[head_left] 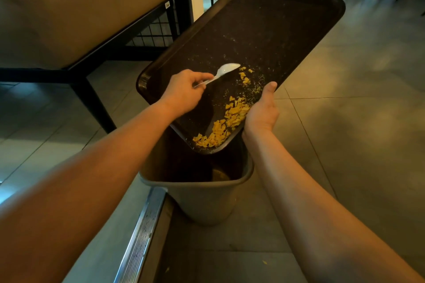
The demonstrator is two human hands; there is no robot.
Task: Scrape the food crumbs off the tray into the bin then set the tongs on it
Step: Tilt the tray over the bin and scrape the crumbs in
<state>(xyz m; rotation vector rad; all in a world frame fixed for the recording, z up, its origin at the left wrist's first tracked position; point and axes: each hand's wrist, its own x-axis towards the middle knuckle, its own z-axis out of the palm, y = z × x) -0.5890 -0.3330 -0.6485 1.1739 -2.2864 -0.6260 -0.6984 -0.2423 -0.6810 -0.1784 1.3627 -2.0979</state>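
While the right hand (261, 114) is gripping the near edge of the dark tray (253, 30), thumb curled over the rim, the tray is tilting down over the open grey bin (202, 193) on the floor. The left hand (184, 94) is pinching a white plastic spoon (224, 71), its bowl lying against the tray surface just above the yellow crumbs (227, 119) that are gathering at the low corner.

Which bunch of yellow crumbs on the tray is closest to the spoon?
The small upper bunch, lying just right of the white spoon held in the left hand. The big heap sits lower, by the tray corner over the bin.
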